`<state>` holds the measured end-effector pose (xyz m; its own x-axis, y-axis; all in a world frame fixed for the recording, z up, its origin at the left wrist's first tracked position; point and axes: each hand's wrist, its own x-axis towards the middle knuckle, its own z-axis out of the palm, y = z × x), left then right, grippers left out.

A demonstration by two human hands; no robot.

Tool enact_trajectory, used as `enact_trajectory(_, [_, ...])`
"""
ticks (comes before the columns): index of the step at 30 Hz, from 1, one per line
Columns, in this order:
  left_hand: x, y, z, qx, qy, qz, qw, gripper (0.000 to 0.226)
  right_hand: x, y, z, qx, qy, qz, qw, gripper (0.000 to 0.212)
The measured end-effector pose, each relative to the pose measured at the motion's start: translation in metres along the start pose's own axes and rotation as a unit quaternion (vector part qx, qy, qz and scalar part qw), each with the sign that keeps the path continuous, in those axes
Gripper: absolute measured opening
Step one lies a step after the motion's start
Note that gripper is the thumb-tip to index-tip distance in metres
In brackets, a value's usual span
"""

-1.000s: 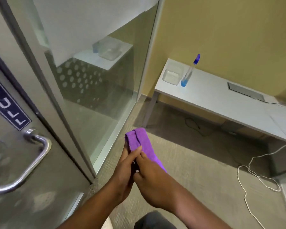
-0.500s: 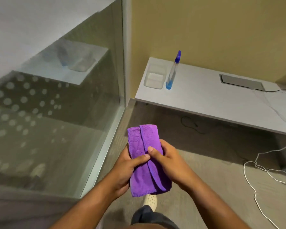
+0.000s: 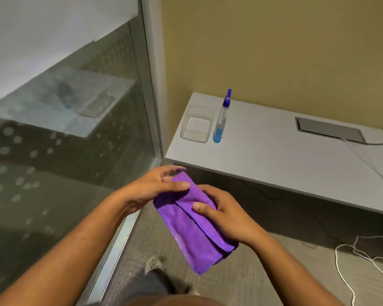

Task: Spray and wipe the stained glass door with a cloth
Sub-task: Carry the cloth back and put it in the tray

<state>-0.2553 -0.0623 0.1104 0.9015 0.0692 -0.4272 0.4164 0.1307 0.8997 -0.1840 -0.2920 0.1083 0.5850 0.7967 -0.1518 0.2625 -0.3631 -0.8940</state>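
A folded purple cloth (image 3: 192,228) lies between both hands in front of my body. My left hand (image 3: 150,191) grips its upper end with thumb on top and fingers around the far edge. My right hand (image 3: 223,215) holds the right side, thumb pressed on the fold. A clear spray bottle (image 3: 221,120) with a blue nozzle and a little blue liquid stands upright on the white desk (image 3: 285,155), well beyond my hands. A glass wall panel (image 3: 64,133) with a dotted frosted pattern fills the left; the door itself is out of view.
A clear plastic container (image 3: 197,124) sits left of the bottle on the desk. A grey cable hatch (image 3: 329,130) is set in the desk top. White cables (image 3: 363,259) trail on the carpet at the right. My foot (image 3: 153,263) shows below the cloth.
My view has swung right, away from the door with its handle, toward the desk. The cloth has tilted and my left hand has shifted to its upper end.
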Motion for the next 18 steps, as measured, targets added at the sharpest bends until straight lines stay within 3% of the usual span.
enact_trajectory(2, [0.02,0.012,-0.01,0.069,-0.048,-0.004,0.996,0.047,0.019,0.005,-0.011,0.034,-0.029,0.011,0.999,0.04])
enact_trajectory(4, [0.044,0.02,-0.019,0.069,-0.044,0.007,0.997,0.034,0.039,0.013,-0.025,0.066,-0.047,0.039,0.996,0.042])
enact_trajectory(9, [0.114,0.034,-0.049,0.027,0.002,0.035,0.999,0.039,0.089,0.034,-0.065,0.094,-0.079,0.1,0.987,0.026])
enact_trajectory(18, [0.227,0.078,-0.108,-0.095,0.003,0.014,0.995,0.032,0.209,0.031,-0.125,0.078,-0.017,0.131,0.988,0.044])
